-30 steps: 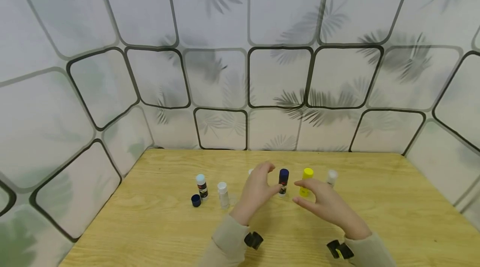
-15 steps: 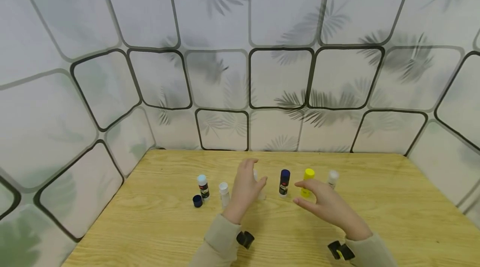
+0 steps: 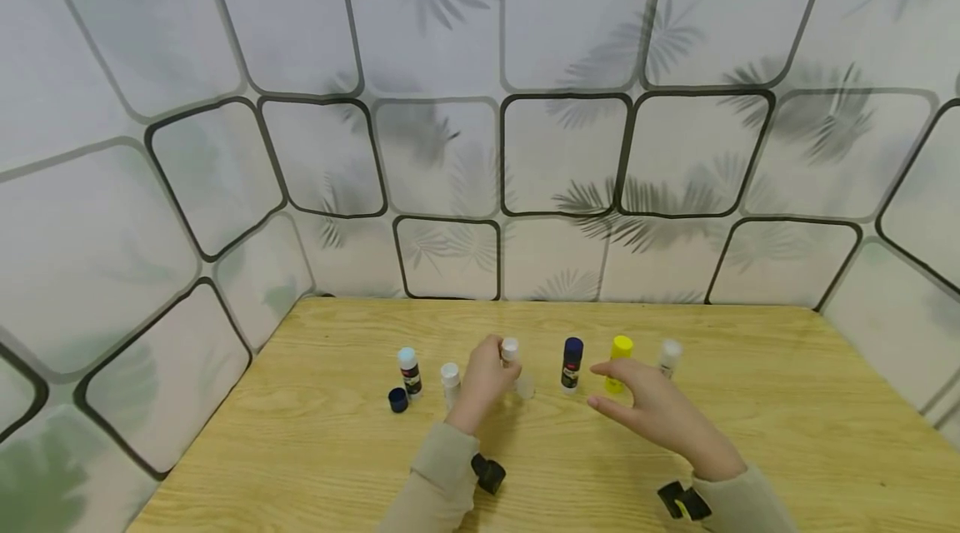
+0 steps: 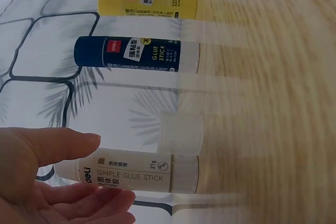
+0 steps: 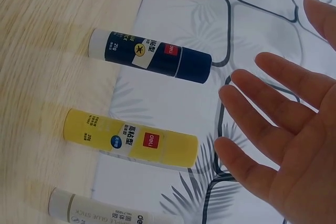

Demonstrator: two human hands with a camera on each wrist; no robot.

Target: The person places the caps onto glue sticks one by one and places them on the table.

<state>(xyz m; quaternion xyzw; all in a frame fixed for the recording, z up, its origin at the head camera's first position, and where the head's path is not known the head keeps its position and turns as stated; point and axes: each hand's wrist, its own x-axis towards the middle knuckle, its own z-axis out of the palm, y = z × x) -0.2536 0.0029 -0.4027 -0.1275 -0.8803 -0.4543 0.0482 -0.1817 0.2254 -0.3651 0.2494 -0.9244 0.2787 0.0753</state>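
Observation:
My left hand (image 3: 482, 383) grips a white glue stick (image 4: 134, 174) that stands upright, thumb on one side and fingers curled on the other. Beside that stick's base is a whitish, ribbed cap (image 4: 181, 134). My right hand (image 3: 654, 410) hovers with relaxed, spread fingers and holds nothing. It is nearest to a yellow glue stick (image 5: 131, 137), partly behind it in the head view. Between the hands stands a dark blue glue stick (image 3: 572, 366). Another white glue stick (image 3: 670, 356) is at the right, its lower part hidden by my right hand.
Left of my left hand stand a white glue stick (image 3: 450, 379), partly covered by the hand, and a dark-labelled stick with a light blue cap (image 3: 409, 372). A small dark blue cap (image 3: 398, 400) lies in front. Patterned cloth (image 3: 442, 158) rises behind the wooden table (image 3: 300, 450).
My left hand has moved left, away from the dark blue glue stick, and closed its fingers round the white one. My right hand has stayed almost still.

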